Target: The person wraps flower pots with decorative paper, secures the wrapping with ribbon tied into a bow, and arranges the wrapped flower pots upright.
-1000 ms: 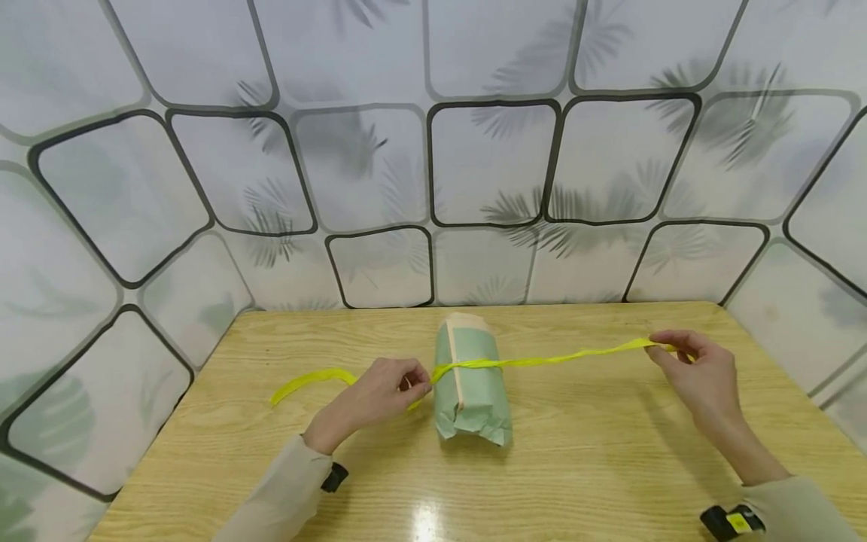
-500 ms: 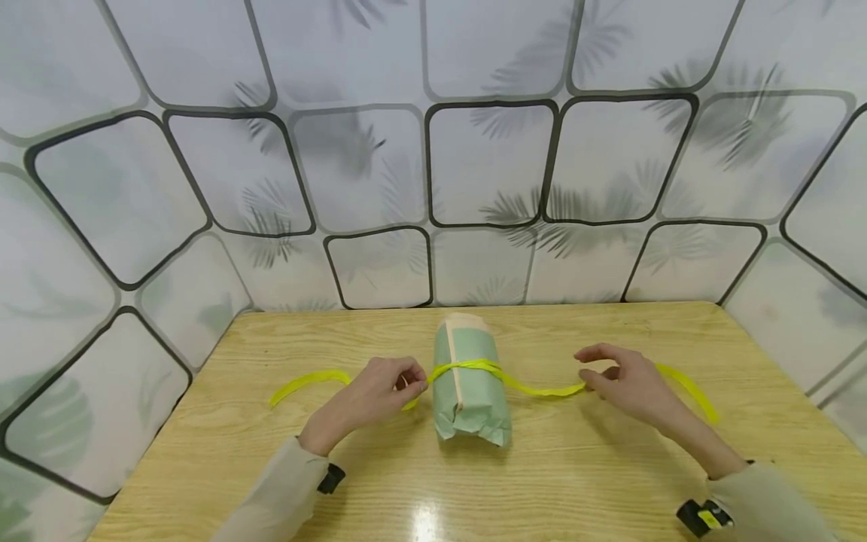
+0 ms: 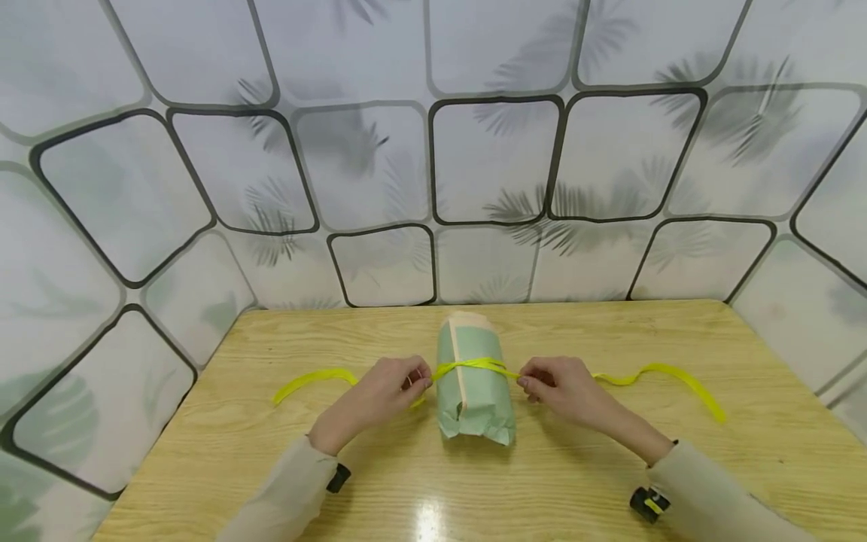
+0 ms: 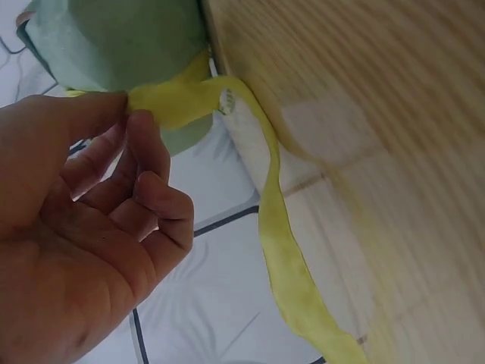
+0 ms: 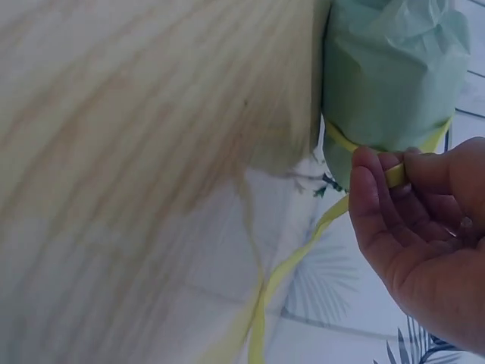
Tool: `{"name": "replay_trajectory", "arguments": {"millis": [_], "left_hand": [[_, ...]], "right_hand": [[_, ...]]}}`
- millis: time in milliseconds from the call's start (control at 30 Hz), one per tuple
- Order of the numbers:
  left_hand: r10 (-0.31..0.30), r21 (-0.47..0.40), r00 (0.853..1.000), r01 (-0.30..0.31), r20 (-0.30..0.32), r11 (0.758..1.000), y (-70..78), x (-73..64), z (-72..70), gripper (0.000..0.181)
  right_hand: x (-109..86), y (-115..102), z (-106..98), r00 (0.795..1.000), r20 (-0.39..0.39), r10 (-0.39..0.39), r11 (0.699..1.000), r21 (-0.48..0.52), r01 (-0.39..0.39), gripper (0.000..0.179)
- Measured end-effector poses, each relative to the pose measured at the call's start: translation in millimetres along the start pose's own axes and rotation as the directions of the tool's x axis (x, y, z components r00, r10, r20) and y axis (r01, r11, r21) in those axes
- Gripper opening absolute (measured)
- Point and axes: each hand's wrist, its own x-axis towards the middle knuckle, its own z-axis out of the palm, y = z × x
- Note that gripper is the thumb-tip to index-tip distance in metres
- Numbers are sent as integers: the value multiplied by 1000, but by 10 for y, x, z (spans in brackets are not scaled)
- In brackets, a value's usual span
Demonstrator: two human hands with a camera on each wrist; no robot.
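Observation:
A parcel [image 3: 477,399] wrapped in light green paper lies lengthwise on the wooden table in the head view, its far end cream-coloured. Yellow ribbon [image 3: 482,363] runs round its middle and crosses over the top. Left of the parcel, my left hand [image 3: 375,391] pinches the ribbon [image 4: 178,102] between thumb and forefinger; a loose tail hangs past it in the left wrist view. Close to the parcel's right side, my right hand [image 3: 562,388] pinches the other ribbon length [image 5: 395,174], seen folded between thumb and fingers in the right wrist view. The parcel's underside is hidden.
The wooden table [image 3: 379,497] meets a patterned wall [image 3: 488,165] at its back edge. One ribbon tail [image 3: 308,379] lies on the left, another ribbon tail [image 3: 684,376] curves out on the right behind my hand.
My right hand has moved left from far out along the ribbon to beside the parcel. The ribbon's right end, first stretched taut, now trails on the table. My left hand has stayed put.

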Motion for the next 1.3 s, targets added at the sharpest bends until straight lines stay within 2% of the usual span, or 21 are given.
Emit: {"name": "replay_trajectory", "arguments": {"millis": [133,400,500,600,733,900,1000,1067,1133,1167,1233,1300], "left_hand": [[46,88,999,-43,-27,995,0,4,4,10],[73,177,995,-60,-63,982,47,-8,11,9],[76,192,995,-62,-63,979,58,-2,20,8],[52,211,997,-39,-56,977,42,-13,20,4],[-5,196,1000,9,-24,981,-19,-53,-28,7],[-19,126,1000,19,-2,992,-112,-135,-166,9],[-40,55,999,39,4,998,-170,-175,-242,9],[-71,-52,997,72,28,996,-206,-189,-272,13],[-110,-209,992,120,59,971,-223,-192,-283,19],[-133,-299,988,149,75,943,-224,-191,-280,22],[-163,-483,982,188,94,855,-213,-185,-263,30],[-197,-633,976,208,89,746,-179,-179,-237,36]], "right_hand": [[-15,5,-55,1000,-3,-4,999,-40,4,12],[-24,47,-89,999,31,-8,998,-62,9,13],[-24,63,-64,999,40,4,999,-50,-2,12],[-28,59,-14,999,50,-2,999,-37,4,11],[-54,17,33,999,42,-1,999,-40,2,9],[-105,-18,4,999,17,32,998,-58,-31,14],[-133,-4,-35,998,9,58,996,-71,-57,13],[-148,15,-61,997,9,78,994,-76,-78,13],[-166,36,-86,994,8,106,992,-75,-106,12],[-174,47,-97,993,9,120,990,-70,-119,13],[-190,65,-120,990,9,138,988,-67,-137,13],[-200,73,-135,990,11,141,988,-64,-140,13]]}}
